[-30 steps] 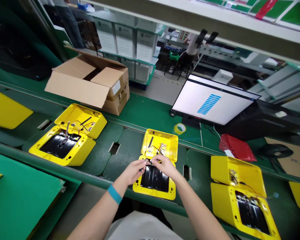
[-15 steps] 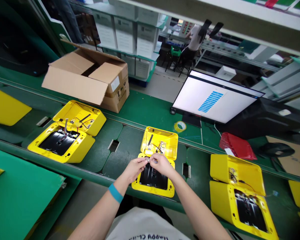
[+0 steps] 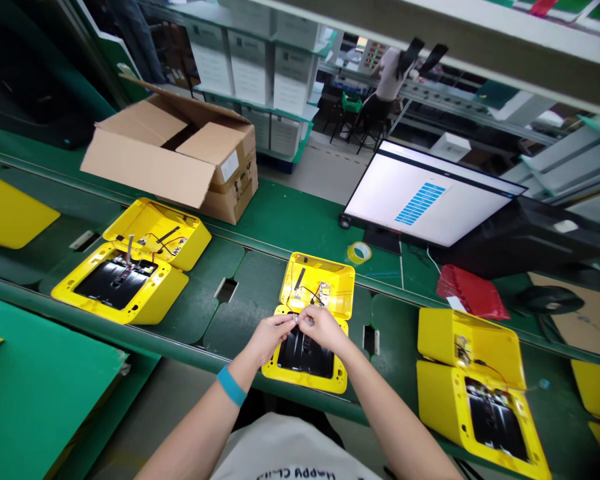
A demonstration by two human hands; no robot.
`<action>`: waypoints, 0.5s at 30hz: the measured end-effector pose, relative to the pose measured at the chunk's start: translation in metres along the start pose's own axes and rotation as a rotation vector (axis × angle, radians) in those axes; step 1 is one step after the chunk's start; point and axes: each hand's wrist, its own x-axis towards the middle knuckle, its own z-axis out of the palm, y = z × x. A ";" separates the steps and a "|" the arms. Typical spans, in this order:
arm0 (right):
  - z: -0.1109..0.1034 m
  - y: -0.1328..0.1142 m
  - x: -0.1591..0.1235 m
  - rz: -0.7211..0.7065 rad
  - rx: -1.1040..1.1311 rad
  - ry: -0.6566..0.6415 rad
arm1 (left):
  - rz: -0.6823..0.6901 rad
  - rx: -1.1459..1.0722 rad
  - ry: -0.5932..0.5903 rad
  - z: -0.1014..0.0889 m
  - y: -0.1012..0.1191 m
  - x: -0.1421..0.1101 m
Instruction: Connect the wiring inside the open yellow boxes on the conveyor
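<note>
In the head view an opened yellow case [image 3: 317, 267] lies on the line in front of me, its lid folded back with wires and a small circuit board inside. My left hand [image 3: 273, 335] and my right hand [image 3: 323, 328] meet over the case's hinge side, above its black inner panel [image 3: 305, 353]. Thumb and forefinger of each hand are pinched together on a small pale piece [image 3: 295, 319]. It is too small to name, and the fingers partly cover it. A blue band [image 3: 231, 385] circles my left wrist.
Similar opened yellow cases stand to the left [image 3: 163, 293] and right [image 3: 443, 400] on the green conveyor [image 3: 235, 327]. Behind are a cardboard box [image 3: 150, 160], a tape roll [image 3: 359, 253], a monitor [image 3: 420, 200] and a red pouch [image 3: 473, 293]. A person [image 3: 387, 80] is farther back.
The cases and the things on the line have shifted very slightly to the left in view. Both hands keep the same pinch in nearly the same place.
</note>
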 end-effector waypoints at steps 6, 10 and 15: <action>0.002 0.000 0.001 0.019 -0.006 -0.002 | 0.036 0.083 0.034 0.001 -0.001 0.000; 0.002 -0.001 0.002 0.034 0.006 -0.009 | 0.124 0.227 0.096 0.001 -0.001 0.000; 0.001 0.000 0.004 0.076 0.058 -0.028 | 0.331 0.451 0.202 0.006 -0.001 -0.001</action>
